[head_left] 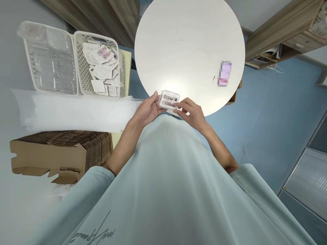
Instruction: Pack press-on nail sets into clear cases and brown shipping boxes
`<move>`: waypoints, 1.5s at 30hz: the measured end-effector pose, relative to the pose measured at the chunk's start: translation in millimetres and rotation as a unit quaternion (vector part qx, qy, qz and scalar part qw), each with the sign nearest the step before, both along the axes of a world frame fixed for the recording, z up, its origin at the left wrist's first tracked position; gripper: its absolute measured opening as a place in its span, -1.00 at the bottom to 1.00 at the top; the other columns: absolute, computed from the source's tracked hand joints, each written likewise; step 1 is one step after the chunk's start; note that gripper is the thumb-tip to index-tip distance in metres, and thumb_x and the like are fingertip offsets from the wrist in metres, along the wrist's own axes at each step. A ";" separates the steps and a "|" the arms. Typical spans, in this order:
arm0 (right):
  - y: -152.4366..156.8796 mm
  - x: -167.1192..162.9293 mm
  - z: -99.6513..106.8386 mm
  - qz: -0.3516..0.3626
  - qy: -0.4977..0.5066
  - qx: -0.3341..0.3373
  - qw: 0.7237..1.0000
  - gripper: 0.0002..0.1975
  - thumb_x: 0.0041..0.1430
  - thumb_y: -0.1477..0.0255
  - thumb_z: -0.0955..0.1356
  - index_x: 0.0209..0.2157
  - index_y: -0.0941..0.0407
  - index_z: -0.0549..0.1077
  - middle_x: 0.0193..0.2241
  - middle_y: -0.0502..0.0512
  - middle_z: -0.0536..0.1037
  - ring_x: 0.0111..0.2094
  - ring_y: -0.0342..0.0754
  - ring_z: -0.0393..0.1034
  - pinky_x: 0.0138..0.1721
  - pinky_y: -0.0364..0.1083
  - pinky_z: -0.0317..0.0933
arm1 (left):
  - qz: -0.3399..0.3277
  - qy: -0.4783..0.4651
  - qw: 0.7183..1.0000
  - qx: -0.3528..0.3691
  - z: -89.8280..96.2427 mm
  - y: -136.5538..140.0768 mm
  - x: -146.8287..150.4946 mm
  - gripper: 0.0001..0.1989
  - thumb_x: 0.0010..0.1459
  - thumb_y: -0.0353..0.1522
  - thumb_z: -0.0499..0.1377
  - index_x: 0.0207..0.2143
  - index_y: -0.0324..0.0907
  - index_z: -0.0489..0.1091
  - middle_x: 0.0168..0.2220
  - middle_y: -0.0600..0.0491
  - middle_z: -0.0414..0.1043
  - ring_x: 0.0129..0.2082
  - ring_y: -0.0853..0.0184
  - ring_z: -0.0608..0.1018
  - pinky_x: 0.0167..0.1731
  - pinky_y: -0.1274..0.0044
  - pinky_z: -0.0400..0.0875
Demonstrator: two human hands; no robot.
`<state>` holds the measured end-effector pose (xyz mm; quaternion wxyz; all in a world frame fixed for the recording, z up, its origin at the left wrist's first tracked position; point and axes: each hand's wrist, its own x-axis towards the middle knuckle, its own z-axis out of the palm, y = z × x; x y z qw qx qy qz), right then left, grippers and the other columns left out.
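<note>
My left hand (148,109) grips a small clear plastic box (169,99) by its left side, thumb on top and fingers below. Inside the box, two rows of small dark and patterned oval pieces lie on a white backing; what exactly they are is too small to tell. My right hand (191,113) has its thumb and fingertips closed on the lower right corner of the same box, covering that corner. The box is held above the near edge of a round white table (189,44), close to my body.
A purple and pink pixelated rectangle (224,73) lies at the table's right. To the left stand a white basket (79,64) of printed cards, another basket (32,73) of clear plastic boxes, white sheets (76,114) and a stack of folded cardboard boxes (51,154).
</note>
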<state>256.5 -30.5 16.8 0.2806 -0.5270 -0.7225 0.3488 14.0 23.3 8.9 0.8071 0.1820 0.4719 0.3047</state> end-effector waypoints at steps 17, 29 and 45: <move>7.6 -30.7 -5.4 -0.159 0.275 -0.352 0.880 -0.25 0.08 -0.38 0.57 -0.22 0.06 0.62 -0.27 0.09 0.76 -0.47 -0.13 0.57 -0.54 -0.17 0.38 | -0.042 0.087 0.988 0.121 -2.6 -3.0 -6.7 -0.44 0.37 0.10 0.45 0.14 -0.13 0.66 0.11 -0.16 0.74 0.26 -0.03 0.70 0.30 0.17 0.63; 19.1 -36.2 -26.3 -0.170 0.265 -0.388 0.867 -0.25 0.05 -0.36 0.61 -0.24 0.07 0.59 -0.26 0.09 0.76 -0.47 -0.15 0.56 -0.57 -0.21 0.37 | -0.058 0.261 0.950 0.162 -28.6 -11.0 -28.4 -0.32 0.22 0.09 0.50 0.20 -0.14 0.60 -0.13 -0.05 0.73 -0.02 0.08 0.76 0.17 0.21 0.66; 46.2 -65.1 -94.5 -0.174 0.177 -0.459 0.853 -0.57 0.39 0.03 0.61 -0.26 0.13 0.64 -0.19 0.15 0.81 -0.45 -0.19 0.58 -0.46 -0.23 0.41 | -0.087 0.335 0.930 0.121 -100.1 3.0 -47.9 -0.47 0.33 -0.16 0.40 0.25 -0.20 0.55 -0.10 -0.10 0.72 -0.08 0.11 0.72 0.16 0.28 0.60</move>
